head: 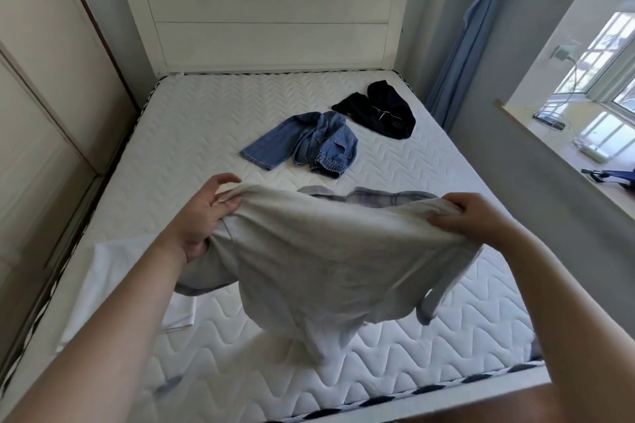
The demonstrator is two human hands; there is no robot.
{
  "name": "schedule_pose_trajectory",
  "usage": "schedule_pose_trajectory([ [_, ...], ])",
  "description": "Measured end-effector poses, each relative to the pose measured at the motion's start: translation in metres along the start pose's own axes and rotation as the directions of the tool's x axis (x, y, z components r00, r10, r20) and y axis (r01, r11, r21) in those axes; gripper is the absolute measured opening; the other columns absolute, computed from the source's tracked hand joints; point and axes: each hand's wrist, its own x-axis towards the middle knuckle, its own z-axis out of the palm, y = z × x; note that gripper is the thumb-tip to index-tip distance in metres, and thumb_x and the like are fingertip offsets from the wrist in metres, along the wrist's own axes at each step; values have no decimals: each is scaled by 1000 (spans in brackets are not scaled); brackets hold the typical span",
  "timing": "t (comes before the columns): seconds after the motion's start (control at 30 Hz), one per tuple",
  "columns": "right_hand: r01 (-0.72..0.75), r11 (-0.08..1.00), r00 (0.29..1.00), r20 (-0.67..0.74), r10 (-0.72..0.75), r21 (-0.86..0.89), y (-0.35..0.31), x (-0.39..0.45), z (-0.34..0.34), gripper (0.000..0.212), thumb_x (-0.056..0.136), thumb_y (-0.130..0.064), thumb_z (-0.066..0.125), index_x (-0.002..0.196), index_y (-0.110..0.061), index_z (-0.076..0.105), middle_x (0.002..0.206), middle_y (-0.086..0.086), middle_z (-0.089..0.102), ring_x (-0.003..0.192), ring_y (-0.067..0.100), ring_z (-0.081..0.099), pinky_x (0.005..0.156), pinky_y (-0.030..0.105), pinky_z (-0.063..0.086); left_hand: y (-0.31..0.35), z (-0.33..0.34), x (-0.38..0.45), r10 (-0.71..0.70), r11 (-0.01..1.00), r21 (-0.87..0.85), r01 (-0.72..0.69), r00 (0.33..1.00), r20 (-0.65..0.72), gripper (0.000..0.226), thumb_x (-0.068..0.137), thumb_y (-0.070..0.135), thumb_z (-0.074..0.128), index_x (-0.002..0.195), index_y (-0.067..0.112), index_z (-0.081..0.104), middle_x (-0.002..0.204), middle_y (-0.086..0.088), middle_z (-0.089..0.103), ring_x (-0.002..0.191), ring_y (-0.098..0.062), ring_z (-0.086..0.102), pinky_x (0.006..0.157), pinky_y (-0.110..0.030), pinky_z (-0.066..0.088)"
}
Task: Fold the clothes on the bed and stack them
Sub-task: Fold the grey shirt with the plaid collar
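Clothes are lying about the bed (213, 120): jeans (305, 141) and a black garment (378, 110) crumpled far off, while a pale shirt (319, 251) is hanging between the hands. Left hand (202, 216) and right hand (481, 216) are each gripping an upper corner, spreading it; next it likely needs laying flat for folding.

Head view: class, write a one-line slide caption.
Left hand and right hand hold a pale grey shirt above the mattress.
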Motion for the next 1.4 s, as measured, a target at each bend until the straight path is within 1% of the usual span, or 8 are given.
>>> schedule_pose_trajectory([
  [0.17,81,994,974,-206,-94,-73,5,2,-28,15,95,-32,60,87,-31,72,81,-8,68,74,5,55,65,27,40,26,-6,2,212,977,-23,-213,977,-30,38,94,-6,49,98,22,73,107,3,73,107,-12,65,87,-21,52],
  [0.27,97,989,939,-319,-129,-114,7,11,-39,15,95,-32,58,92,-30,73,78,-6,66,78,16,56,69,29,38,35,0,12,288,931,252,-265,956,-61,40,96,0,51,84,27,78,108,10,73,109,-4,63,95,-17,47],
  [0.37,61,980,915,-383,-130,-188,13,23,-45,26,95,-37,56,82,-20,70,70,0,64,74,24,56,63,34,40,35,9,27,294,750,628,-207,955,-35,31,99,19,55,110,46,66,112,28,65,105,4,59,92,-13,42],
  [0.5,-39,997,955,-297,20,-59,30,43,-44,39,93,-39,60,67,-11,62,62,5,59,63,21,51,59,34,38,17,21,47,197,615,788,-30,973,-117,31,95,39,57,117,20,68,106,-1,69,102,-22,62,84,-34,45],
  [0.57,-60,997,974,-218,66,38,45,53,-38,40,92,-37,62,63,-10,57,56,1,52,57,17,47,55,32,33,8,30,56,157,624,781,17,977,-146,35,96,41,55,103,12,72,97,-11,72,93,-27,64,81,-36,46],
  [0.8,-58,948,997,-35,73,313,87,104,-23,11,92,-28,64,88,-31,74,81,-11,73,81,11,65,69,30,50,-22,56,96,13,808,583,86,986,-164,14,96,28,60,89,34,69,86,21,71,82,6,62,74,-8,44],
  [1.0,-87,946,995,-10,95,312,90,174,-8,28,87,-8,55,89,-30,72,90,-3,72,90,19,65,75,31,51,-40,62,152,-15,812,561,160,967,-255,12,90,27,69,86,38,70,84,23,71,82,7,62,71,-6,42],
  [1.4,-245,967,969,7,245,75,109,315,95,26,93,-23,53,108,-23,74,92,3,70,77,21,56,66,24,38,-120,56,280,-131,764,506,400,865,-485,24,85,22,73,104,8,71,95,-8,71,83,-21,64,74,-28,46],
])
